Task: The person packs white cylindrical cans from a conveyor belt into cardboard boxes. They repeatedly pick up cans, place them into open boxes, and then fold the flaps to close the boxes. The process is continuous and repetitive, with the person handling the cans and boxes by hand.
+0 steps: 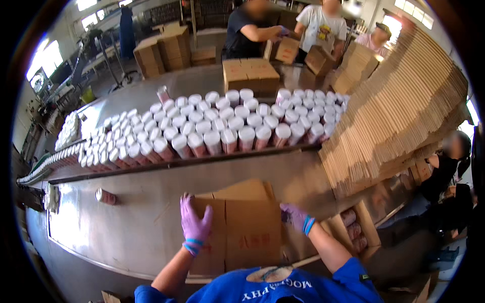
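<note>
A brown cardboard box (252, 231) with red print lies on the metal table in front of me, close to my body, some of its flaps raised at the far side. My left hand (197, 219), in a purple glove, rests against its left side with thumb and fingers spread. At its right edge is my right hand (297, 217), also gloved in purple; whether it grips the cardboard I cannot tell. Beyond the box, many white-lidded cans (212, 142) stand in packed rows. One can (105, 196) lies on its side at the left of the table.
A tall, leaning stack of flattened cartons (394, 113) rises at the right. Below it, an open carton (365, 216) holds several cans. A closed cardboard box (250, 74) stands beyond the rows. Several people are across the table and at the right. The metal table's edge (113, 269) curves nearby.
</note>
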{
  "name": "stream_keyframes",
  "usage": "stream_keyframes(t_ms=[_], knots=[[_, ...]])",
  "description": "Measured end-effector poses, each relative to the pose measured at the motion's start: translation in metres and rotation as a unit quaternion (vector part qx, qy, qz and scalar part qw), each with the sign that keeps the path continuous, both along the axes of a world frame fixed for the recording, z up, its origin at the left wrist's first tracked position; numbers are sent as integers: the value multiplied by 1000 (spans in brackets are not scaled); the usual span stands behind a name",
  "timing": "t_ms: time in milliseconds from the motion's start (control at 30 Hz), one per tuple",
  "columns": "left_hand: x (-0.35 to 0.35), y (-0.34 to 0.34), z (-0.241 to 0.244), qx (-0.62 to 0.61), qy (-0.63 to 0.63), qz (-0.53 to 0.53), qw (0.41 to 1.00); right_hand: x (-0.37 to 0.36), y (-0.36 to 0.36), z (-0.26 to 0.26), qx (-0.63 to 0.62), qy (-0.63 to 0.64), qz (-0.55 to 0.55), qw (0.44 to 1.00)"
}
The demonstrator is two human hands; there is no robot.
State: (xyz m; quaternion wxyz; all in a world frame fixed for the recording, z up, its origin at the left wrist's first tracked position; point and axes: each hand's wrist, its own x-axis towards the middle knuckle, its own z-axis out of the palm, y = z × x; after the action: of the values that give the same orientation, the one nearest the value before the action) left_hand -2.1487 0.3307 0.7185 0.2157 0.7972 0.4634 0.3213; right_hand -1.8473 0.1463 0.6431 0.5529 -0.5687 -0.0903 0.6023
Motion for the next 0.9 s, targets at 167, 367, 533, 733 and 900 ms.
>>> stream_keyframes(t_ms=[167, 367, 533, 733, 900], knots=[[-6, -16, 24, -45, -38, 8, 998, -12, -11, 2, -26, 51, 0, 998], [-15, -19, 23, -143, -284, -18, 948, -24, -45, 36, 43, -73, 29, 996], [-30, -24, 16, -66, -221, 2, 973, -83, -43, 98, 41, -577, -2, 816], [-23, 9, -20, -188, -215, 60, 957, -65, -12, 72, -56, -597, 84, 796], [-45, 45, -53, -295, -227, 130, 919, -75, 35, 94, -167, -286, 187, 925]])
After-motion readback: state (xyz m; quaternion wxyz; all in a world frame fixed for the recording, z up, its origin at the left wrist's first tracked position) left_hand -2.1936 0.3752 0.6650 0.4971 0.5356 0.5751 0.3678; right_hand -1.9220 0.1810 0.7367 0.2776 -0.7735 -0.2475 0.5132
